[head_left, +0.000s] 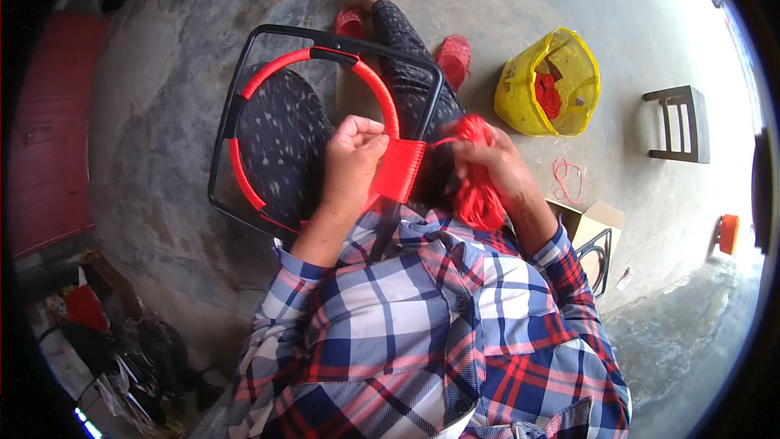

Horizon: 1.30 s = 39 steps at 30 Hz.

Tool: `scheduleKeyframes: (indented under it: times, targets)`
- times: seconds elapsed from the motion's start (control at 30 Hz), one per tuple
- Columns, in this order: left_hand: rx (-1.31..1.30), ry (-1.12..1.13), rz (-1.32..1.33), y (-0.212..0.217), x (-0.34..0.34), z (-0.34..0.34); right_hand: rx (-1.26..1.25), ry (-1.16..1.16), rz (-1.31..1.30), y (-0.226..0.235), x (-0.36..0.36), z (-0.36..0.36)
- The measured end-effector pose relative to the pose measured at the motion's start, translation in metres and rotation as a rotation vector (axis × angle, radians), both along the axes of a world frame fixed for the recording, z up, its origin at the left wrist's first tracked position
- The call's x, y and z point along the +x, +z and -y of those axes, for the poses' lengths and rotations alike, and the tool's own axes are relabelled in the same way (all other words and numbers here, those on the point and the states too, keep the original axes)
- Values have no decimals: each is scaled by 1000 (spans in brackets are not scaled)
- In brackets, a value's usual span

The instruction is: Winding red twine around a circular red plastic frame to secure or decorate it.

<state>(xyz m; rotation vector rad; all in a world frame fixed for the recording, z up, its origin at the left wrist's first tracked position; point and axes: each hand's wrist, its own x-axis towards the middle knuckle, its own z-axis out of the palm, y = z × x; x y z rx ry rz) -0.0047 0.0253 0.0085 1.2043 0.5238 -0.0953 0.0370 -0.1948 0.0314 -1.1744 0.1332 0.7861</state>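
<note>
A black metal frame (221, 134) lies tilted across my lap, its inner ring (376, 85) partly wrapped in red cord. Tightly laid rows of the same cord form a flat red woven panel (398, 169) between the ring and the frame's right bar. My left hand (355, 158) is closed, thumb and fingers pinching the panel's upper left edge beside the ring. Right of the panel, my right hand (497, 161) grips a thick bundle of red cord (478, 199), slightly blurred. A short strand runs from the bundle to the panel's right edge.
A yellow bucket-shaped bag (512, 93) with red cord inside stands at the upper right. Beyond it is a dark stool (691, 126). An open cardboard box (600, 218) and a loose red strand (567, 179) lie nearer. Red shoes (453, 59) rest by my outstretched leg; clutter (122, 358) fills the lower left.
</note>
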Motion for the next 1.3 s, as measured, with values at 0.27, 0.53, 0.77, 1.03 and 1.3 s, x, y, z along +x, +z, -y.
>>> scheduleKeyframes:
  times: [0.27, 0.53, 0.77, 1.03, 1.3]
  targets:
    - [691, -139, 238, 7, -3, 1, 207, -115, -100, -33, 22, -47]
    - [881, -471, 311, 35, 13, -15, 157, -82, -6, -37, 19, -41]
    - [1164, -603, 603, 38, 12, -18, 98, -19, -6, -32, 18, -38]
    - [1282, -872, 726, 47, 26, -25, 67, -2, -20, -32, 18, -39]
    - [844, -813, 398, 36, 27, -34, 89, 16, -10, -31, 17, -37]
